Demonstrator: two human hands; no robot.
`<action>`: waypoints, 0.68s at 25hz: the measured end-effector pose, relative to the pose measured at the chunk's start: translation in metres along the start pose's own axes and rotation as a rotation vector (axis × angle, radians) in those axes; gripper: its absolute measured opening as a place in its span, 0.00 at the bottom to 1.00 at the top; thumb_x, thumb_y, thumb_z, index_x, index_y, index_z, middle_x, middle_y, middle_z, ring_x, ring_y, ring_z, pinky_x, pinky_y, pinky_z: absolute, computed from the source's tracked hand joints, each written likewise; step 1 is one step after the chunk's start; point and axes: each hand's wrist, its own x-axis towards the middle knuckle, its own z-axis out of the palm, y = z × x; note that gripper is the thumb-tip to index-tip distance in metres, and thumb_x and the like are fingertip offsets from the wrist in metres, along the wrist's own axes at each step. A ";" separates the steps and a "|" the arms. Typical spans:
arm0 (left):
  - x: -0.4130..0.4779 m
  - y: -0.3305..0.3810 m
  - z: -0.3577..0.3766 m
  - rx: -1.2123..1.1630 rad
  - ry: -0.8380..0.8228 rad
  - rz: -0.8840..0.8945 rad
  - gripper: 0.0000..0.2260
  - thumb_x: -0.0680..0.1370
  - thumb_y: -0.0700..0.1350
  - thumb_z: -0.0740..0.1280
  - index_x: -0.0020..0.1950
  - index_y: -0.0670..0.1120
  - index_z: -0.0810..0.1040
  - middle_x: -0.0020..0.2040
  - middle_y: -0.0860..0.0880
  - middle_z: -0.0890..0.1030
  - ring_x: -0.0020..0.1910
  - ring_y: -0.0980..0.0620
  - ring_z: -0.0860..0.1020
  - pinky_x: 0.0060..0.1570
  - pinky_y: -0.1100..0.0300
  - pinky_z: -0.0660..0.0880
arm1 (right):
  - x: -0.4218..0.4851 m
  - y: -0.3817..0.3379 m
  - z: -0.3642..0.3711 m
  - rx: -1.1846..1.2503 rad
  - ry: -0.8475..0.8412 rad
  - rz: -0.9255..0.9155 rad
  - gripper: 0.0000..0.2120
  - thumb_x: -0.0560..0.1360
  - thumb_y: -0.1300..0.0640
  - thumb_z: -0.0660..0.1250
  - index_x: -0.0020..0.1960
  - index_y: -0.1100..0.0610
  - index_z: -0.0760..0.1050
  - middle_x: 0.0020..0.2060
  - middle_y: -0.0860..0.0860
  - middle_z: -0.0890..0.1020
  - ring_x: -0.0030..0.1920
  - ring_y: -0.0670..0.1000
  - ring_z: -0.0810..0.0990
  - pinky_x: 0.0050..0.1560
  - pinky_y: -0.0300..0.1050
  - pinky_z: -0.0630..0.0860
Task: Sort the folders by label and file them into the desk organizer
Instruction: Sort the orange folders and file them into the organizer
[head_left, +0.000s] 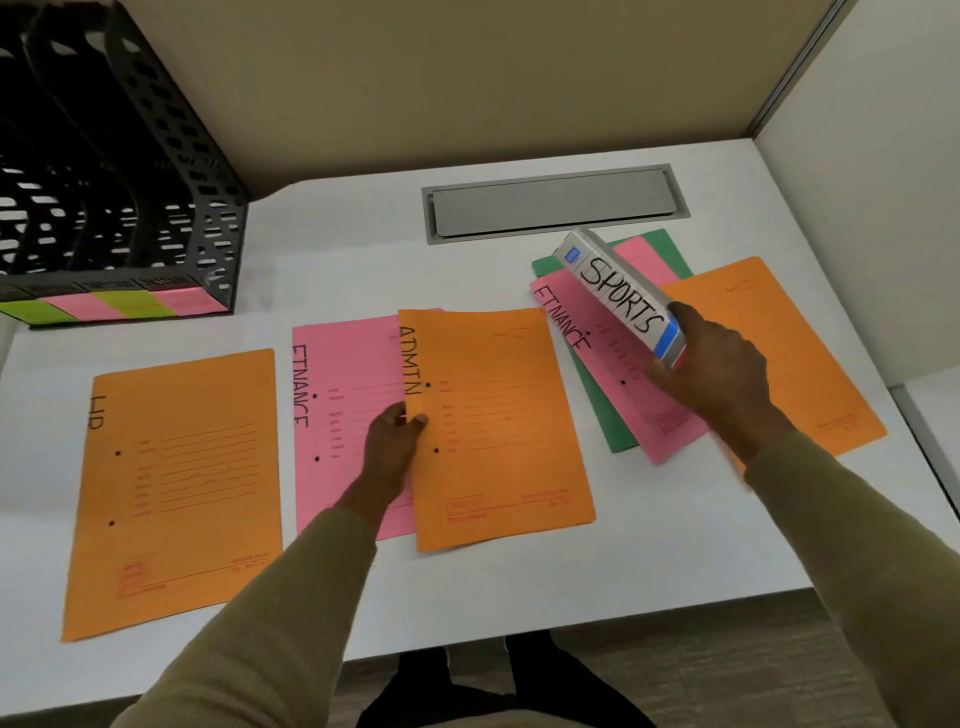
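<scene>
On the table (675, 530), my left hand (387, 449) pinches the ADMIN folder (498, 426) by its left edge, over a pink FINANCE folder (332, 415). My right hand (719, 379) grips the SPORTS box (621, 296), tilted above the right-hand pile (649, 415). HR folder (176, 488) lies far left; organizer (119, 208) back left.

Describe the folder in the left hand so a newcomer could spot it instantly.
On the white desk, look at its middle. There an orange folder overlaps a pink FINANCE folder, the left hand pinching its edge. Only it reads ADMIN.
</scene>
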 end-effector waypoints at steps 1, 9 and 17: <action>-0.001 -0.003 0.009 0.034 -0.046 0.013 0.11 0.79 0.40 0.67 0.61 0.46 0.80 0.55 0.44 0.84 0.53 0.43 0.82 0.55 0.45 0.80 | 0.001 0.000 -0.003 0.006 -0.004 0.003 0.29 0.72 0.47 0.70 0.71 0.54 0.68 0.50 0.58 0.84 0.45 0.62 0.82 0.39 0.47 0.72; -0.003 0.012 0.047 0.826 -0.100 0.213 0.37 0.73 0.64 0.69 0.74 0.45 0.63 0.66 0.41 0.70 0.66 0.38 0.70 0.62 0.44 0.73 | -0.013 -0.032 0.000 0.016 0.026 -0.017 0.30 0.73 0.46 0.68 0.71 0.54 0.66 0.51 0.58 0.82 0.44 0.63 0.82 0.38 0.48 0.76; -0.046 0.090 0.100 -0.446 -0.204 0.045 0.21 0.70 0.55 0.76 0.56 0.46 0.75 0.46 0.47 0.82 0.45 0.48 0.82 0.41 0.55 0.80 | -0.059 -0.132 0.028 -0.049 -0.039 -0.215 0.33 0.71 0.47 0.69 0.73 0.56 0.66 0.50 0.59 0.80 0.41 0.61 0.81 0.39 0.49 0.73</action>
